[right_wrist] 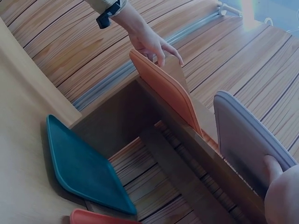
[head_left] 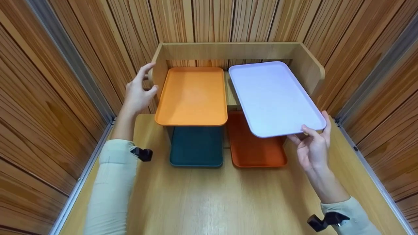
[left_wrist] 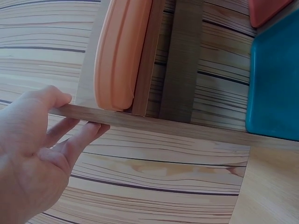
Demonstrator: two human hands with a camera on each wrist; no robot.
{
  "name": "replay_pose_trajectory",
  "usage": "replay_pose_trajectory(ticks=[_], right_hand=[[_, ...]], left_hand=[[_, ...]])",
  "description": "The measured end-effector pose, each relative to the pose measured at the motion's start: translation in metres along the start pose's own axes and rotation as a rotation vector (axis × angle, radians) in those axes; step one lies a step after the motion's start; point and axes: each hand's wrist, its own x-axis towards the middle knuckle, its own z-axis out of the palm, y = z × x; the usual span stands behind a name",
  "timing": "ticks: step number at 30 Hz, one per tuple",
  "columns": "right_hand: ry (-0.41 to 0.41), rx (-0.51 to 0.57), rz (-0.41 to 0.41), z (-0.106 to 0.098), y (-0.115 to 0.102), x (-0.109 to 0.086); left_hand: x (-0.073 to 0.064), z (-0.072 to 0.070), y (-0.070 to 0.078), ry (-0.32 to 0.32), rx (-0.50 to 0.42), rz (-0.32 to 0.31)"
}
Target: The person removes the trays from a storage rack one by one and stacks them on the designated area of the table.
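Observation:
My right hand (head_left: 315,150) grips a lavender tray (head_left: 274,98) at its near right corner, thumb on top and fingers underneath. The tray is angled over the right half of a wooden shelf's upper board; its lower face (right_wrist: 247,140) shows in the right wrist view. My left hand (head_left: 138,93) holds the shelf's left side panel (left_wrist: 140,122), with the thumb on one side and fingers on the other. Next to that panel, an orange tray (head_left: 194,96) lies on the upper board, its front end jutting past the edge.
Under the upper board, a teal tray (head_left: 196,147) sits on the left and a red-orange tray (head_left: 258,147) on the right. The shelf's back rail (head_left: 232,50) and right side panel (head_left: 310,70) rise around the upper level. Wood-patterned walls surround the table (head_left: 209,199).

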Motion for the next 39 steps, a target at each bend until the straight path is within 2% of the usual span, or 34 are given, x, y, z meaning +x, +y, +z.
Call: replay_pose_trajectory(ticks=[11,19,31,39], right_hand=[[-0.147,0.090,-0.016,-0.025,-0.012,-0.006],[-0.207,0.151,0.002,-0.036,-0.018,-0.007],[-0.279,0.189,0.053,-0.056,-0.035,0.004],[-0.329,0.195,0.055,-0.070,-0.050,0.015]], left_hand=[[0.003,0.006,0.002,-0.008,-0.016,-0.007],[0.004,0.008,0.002,0.002,-0.016,0.011],[0.003,0.009,-0.001,0.020,-0.006,0.029],[0.005,0.009,0.000,0.020,-0.002,0.025]])
